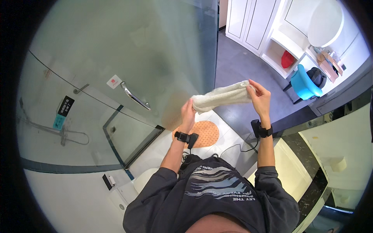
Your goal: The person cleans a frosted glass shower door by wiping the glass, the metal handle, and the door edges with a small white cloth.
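A pale, folded cloth (223, 97), which looks like a towel, is stretched between my two hands in front of me. My left hand (188, 114) grips its left end, the thumb on top at the edge. The right end is pinched between the thumb and fingers of my right hand (259, 96), which is a little farther from my body. Below the cloth, an orange oval mat (206, 134) lies on white floor tiles. Each wrist wears a black strap with a small box and a cable.
At left stands a frosted glass door with a chrome handle (135, 96), with a shower (62, 135) beyond. A toilet (144, 179) is at lower left, a washbasin counter (293, 169) at right. Past the doorway are a blue chair (304, 83) and white cabinets (250, 20).
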Tool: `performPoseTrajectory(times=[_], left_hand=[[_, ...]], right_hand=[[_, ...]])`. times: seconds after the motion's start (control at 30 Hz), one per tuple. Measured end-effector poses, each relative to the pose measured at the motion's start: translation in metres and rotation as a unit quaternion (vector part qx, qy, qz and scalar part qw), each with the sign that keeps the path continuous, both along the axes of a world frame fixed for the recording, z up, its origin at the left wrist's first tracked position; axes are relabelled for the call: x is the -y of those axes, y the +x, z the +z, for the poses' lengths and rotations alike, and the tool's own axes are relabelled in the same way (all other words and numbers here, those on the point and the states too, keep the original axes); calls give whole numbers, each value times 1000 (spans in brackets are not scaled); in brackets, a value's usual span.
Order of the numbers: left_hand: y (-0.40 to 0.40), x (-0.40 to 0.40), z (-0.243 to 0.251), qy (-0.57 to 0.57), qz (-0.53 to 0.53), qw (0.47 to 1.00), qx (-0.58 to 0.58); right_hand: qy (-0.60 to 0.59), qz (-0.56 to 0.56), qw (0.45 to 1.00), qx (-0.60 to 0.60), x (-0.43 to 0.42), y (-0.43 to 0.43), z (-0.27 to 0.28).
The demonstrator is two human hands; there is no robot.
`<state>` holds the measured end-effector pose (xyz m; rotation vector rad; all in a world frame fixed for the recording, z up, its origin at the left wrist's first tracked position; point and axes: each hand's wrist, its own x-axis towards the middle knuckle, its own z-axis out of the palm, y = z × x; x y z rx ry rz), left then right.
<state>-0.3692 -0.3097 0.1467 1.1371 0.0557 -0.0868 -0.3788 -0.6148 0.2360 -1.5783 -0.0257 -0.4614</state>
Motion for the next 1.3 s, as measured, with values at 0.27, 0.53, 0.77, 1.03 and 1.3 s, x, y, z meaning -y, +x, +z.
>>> performPoseTrajectory(times=[0.27,0.53,0.77,1.03,1.3], left_hand=[[21,-47,80,263,89,954,113],[-1,-117,141,309,250,882,254],[-15,-196,158,283,279,883,249],[14,-278,221,521,474,601,378],[88,-310,194,694,502,410,313]], right_hand=[[89,4,991,-104,-8,33,-15],[76,79,993,-47,-88,85,12],[112,192,975,3,-186,112,62],[241,234,911,241,-339,146,158],[-351,-40,847,397,-474,188,115]])
